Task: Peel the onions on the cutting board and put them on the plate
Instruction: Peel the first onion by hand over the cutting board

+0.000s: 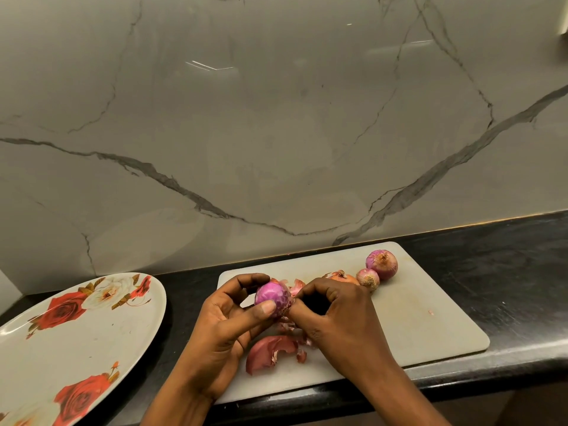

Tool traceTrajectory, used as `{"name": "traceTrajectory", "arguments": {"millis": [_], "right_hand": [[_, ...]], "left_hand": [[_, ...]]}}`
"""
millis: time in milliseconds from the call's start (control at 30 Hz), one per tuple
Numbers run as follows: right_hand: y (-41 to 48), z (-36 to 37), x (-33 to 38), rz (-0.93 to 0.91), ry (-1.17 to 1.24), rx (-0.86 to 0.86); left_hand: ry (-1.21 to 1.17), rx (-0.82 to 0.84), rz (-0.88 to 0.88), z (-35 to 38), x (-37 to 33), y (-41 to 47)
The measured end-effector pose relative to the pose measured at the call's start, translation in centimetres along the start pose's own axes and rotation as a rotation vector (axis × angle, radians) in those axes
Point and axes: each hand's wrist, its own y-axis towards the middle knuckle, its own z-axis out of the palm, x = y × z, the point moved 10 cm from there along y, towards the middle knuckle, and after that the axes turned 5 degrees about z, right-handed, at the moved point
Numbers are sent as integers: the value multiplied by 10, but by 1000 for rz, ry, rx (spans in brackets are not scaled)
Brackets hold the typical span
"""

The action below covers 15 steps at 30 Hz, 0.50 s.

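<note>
Held above the cutting board [430,330]: a glossy purple onion [272,298], mostly bare, cupped in the left hand [227,318] with thumb pressed on its front and fingers curled over the top. Pinched by the right hand [335,312] at the onion's right side, a scrap of papery skin. Below on the board, loose reddish peels [270,352]; behind, three unpeeled onions [381,264]; left on the counter, a rose-patterned plate [76,342].

The wall [276,118] looks like polished marble, glossy, grey-veined. The counter [507,272] is dark speckled stone with a dull sheen. The board [430,302] is matt pale plastic, lightly stained. The plate [46,348] is smooth and glossy with printed roses. The held onion [272,298] shows shiny purple flesh; the peels [270,348] look dry, papery.
</note>
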Motion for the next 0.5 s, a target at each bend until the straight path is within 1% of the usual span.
{"name": "traceTrajectory", "arguments": {"millis": [133, 233, 333, 500], "right_hand": [[1, -3, -5, 18, 12, -29], [0, -6, -7, 16, 50, -38], [0, -3, -10, 27, 83, 1], [2, 4, -7, 47, 183, 72]], "left_hand": [[-42, 2, -2, -1, 1, 0], [12, 24, 21, 1, 1, 1], [42, 31, 18, 0, 1, 1], [23, 57, 17, 1, 4, 1]]}}
